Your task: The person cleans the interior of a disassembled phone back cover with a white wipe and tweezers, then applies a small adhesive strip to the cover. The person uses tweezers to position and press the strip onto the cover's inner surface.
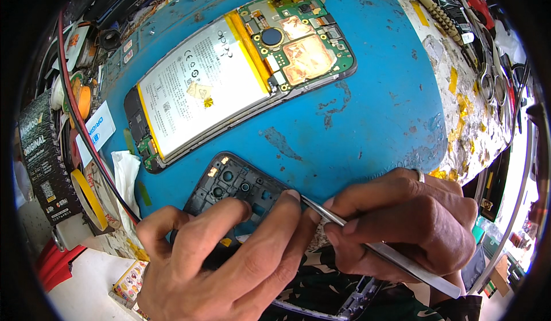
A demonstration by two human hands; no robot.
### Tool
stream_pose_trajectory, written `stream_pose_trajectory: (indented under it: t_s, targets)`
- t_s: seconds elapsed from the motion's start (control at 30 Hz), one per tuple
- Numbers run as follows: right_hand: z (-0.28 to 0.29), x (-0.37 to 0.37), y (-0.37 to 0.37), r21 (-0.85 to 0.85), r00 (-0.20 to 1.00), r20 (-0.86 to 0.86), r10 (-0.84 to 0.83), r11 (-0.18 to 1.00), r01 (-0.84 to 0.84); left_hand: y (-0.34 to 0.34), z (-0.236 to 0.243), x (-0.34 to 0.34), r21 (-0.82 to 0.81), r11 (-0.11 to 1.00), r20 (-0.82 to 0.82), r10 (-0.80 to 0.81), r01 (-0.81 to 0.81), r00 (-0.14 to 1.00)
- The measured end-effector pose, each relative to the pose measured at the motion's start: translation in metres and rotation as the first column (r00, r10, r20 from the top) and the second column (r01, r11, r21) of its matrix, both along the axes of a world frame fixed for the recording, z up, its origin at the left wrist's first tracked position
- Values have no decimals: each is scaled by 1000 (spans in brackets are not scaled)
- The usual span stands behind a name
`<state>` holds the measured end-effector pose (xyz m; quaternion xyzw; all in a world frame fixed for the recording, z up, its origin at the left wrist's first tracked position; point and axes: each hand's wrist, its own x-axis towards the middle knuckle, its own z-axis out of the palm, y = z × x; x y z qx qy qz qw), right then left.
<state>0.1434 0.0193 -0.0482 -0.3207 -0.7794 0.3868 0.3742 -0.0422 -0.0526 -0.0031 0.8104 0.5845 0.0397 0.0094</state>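
Observation:
My left hand [229, 258] is closed around a dark plastic phone frame [232, 174] with round camera holes, fingers spread across its inner side. My right hand [407, 223] pinches metal tweezers [416, 268], whose tips meet the frame's edge beside my left fingertips. Farther off lies an opened phone, with a white battery [195, 86] and a green circuit board [310, 45] with copper-coloured patches exposed. Part of the frame is hidden under my hands; a frame corner [359, 301] shows below them.
A blue work mat [379, 114] covers the worn table. At left stand a yellow tape roll [89, 200], a black box [46, 160], a white tissue [125, 174] and a red-black cable [86, 131]. Scissors [493, 86] and other tools crowd the right edge.

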Motion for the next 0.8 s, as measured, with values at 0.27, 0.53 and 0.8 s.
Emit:
stream_pose_trajectory:
  t_s: [0.27, 0.53, 0.8]
  targets:
    - [-1, -3, -4, 0, 999, -10, -48, 999, 48, 0, 0, 0, 0, 1000, -5, -3, 3, 1000]
    - [1, -3, -7, -11, 999, 24, -46, 999, 46, 1, -2, 2, 29, 999, -9, 21, -20, 1000]
    - [0, 1, -3, -18, 1000, 0, -7, 1000, 7, -2, -2, -2, 5, 1000, 8, 19, -19, 1000]
